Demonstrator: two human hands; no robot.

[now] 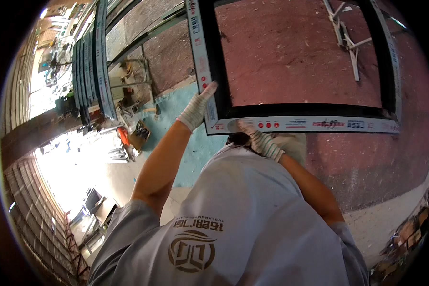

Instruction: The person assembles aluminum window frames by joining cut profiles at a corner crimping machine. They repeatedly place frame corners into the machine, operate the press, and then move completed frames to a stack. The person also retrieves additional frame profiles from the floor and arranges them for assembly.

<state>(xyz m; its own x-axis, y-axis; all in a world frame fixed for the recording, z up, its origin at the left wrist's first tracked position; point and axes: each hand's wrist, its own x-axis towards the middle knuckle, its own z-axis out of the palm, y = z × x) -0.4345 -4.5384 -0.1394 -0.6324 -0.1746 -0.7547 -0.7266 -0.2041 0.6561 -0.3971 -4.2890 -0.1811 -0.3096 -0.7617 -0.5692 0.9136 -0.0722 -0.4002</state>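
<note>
Overhead, a black window frame (301, 110) with white protective film strips along its outer edges is held up off the ground by 2 gloved hands, with reddish floor showing through its opening. The left hand (196, 108), in a white knit glove, rests against the frame's left upright near the lower left corner; its fingers lie straight and pressed together along the film strip. The right hand (258, 138), gloved the same way, grips the near horizontal rail just right of that corner; its fingers are curled around the rail's edge, close together. Both forearms are bare, rising from a grey short-sleeved shirt (233, 224) bearing a printed emblem on the chest. Far right, seen through the frame, a white metal stand (346, 40) lies on the red floor. To the left, a stack of dark frames (94, 62) leans upright beside a pale blue floor patch (195, 152). An orange item (123, 136) sits near that stack; its kind cannot be determined.
</note>
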